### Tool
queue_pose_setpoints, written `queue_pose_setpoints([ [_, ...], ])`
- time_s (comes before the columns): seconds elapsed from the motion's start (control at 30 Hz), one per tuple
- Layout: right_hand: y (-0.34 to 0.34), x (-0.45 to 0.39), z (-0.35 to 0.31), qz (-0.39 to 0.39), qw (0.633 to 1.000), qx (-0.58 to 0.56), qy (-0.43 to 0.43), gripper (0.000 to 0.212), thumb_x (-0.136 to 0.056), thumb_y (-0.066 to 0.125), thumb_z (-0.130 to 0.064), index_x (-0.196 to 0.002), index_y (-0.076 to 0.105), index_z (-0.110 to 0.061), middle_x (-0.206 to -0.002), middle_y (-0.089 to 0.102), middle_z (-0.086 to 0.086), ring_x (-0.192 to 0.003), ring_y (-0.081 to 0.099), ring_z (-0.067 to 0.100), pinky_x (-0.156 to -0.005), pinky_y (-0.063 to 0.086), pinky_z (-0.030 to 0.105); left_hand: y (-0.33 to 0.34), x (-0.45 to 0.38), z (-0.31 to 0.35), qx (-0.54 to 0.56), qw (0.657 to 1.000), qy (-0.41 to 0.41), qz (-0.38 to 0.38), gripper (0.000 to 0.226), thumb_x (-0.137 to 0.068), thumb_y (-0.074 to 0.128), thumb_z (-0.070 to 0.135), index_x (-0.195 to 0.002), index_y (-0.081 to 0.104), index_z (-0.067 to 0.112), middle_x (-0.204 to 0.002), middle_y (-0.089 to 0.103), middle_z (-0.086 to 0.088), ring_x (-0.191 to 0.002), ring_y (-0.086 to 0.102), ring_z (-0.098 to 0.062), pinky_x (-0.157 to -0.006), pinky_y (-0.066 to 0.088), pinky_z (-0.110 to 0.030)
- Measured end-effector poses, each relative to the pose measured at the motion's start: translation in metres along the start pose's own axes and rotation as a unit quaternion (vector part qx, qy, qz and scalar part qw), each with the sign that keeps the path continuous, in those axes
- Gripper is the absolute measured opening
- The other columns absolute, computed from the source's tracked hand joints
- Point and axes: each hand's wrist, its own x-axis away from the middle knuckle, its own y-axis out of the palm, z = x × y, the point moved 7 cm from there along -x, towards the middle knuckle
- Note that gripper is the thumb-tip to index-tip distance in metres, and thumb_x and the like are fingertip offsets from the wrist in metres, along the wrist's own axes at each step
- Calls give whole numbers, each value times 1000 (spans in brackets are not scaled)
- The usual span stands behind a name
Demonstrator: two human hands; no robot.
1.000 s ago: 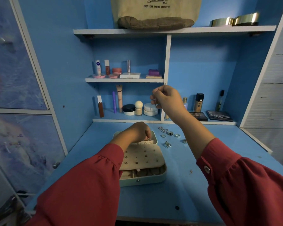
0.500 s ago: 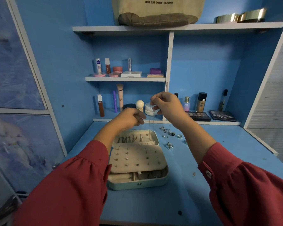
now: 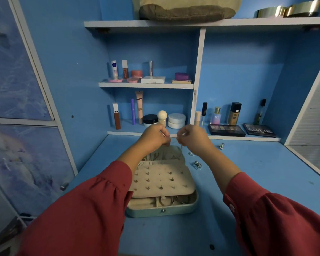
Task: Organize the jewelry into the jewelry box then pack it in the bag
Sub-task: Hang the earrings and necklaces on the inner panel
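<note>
Blue desk (image 3: pixel 248 182) fills the view, shelves of cosmetics along its far edge, and up top, on the highest shelf, sits the beige bag (image 3: pixel 185 8), only its bottom in sight. Two red sleeves reach in from the near side. Centre of the desk, the jewelry box (image 3: pixel 163 209) lies open, pale green shell, cream insert (image 3: pixel 161 178) dotted with earring studs, a few loops showing in the near compartment. Above the box's far end, both hands are raised and almost meeting. Left hand (image 3: pixel 155 137), fingers curled, pinching something thin and silvery; right hand (image 3: pixel 194 137), fingers curled too, pinching at the same level. Looks like a fine chain (image 3: pixel 181 147) hanging from the right fingertips, though it's too faint to be certain. On the desk just right of the box, a few loose rings (image 3: pixel 197 164), and one more piece farther right near the palettes.
</note>
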Motion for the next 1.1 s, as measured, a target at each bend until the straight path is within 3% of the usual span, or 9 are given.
queue_pose_setpoints([
  [0.13, 19, -4, 12, -33, 993, 115, -9, 16, -86, 54, -6, -84, 68, -14, -91, 68, 5, -82, 62, 22, -71, 52, 32, 4, -6, -3, -132, 990, 12, -44, 21, -80, 68, 4, -77, 58, 21, -75, 56, 5, -74, 55, -16, -66, 42, -25],
  [0.2, 26, -6, 13, -50, 987, 149, -17, 21, -86, 53, -8, -84, 65, -24, -95, 66, 5, -82, 62, 22, -70, 51, 30, 4, -8, -1, -172, 983, 24, -61, 20, -82, 65, 3, -79, 59, 21, -78, 56, 5, -76, 55, -16, -67, 42, -25],
  [0.4, 35, -8, 9, -96, 962, 254, -41, 30, -89, 53, -12, -106, 70, -29, -112, 62, 4, -100, 59, 23, -81, 50, 33, 7, -13, 3, -255, 963, 34, -77, 25, -86, 57, 0, -90, 71, 21, -102, 68, -3, -93, 63, -21, -88, 53, -38],
  [0.53, 38, -6, 10, -118, 949, 291, -39, 28, -90, 54, -14, -109, 71, -26, -114, 60, 5, -104, 57, 25, -82, 48, 32, 14, -13, 4, -309, 946, 36, -86, 34, -87, 51, -1, -92, 74, 24, -105, 68, -1, -92, 63, -23, -86, 54, -39],
  [0.7, 36, -5, 9, -103, 948, 300, -41, 28, -90, 55, -14, -112, 68, -24, -112, 60, 7, -102, 58, 26, -81, 48, 33, 17, -12, 7, -375, 923, 30, -80, 33, -90, 50, 5, -95, 73, 28, -110, 59, -4, -90, 59, -28, -72, 49, -33],
  [0.9, 41, -5, 8, -118, 929, 345, -61, 28, -91, 55, -17, -114, 68, -28, -113, 57, 5, -106, 56, 25, -83, 48, 33, 21, -9, 7, -435, 896, 25, -91, 35, -94, 51, 10, -119, 67, 28, -119, 48, -10, -97, 54, -31, -84, 48, -34],
  [1.1, 49, -4, 9, -101, 912, 390, -77, 26, -93, 49, -23, -112, 67, -22, -110, 53, 7, -104, 53, 26, -77, 39, 31, 28, -3, 7, -474, 872, 43, -119, 31, -96, 46, 13, -121, 61, 25, -118, 47, -12, -98, 49, -30, -76, 38, -31],
])
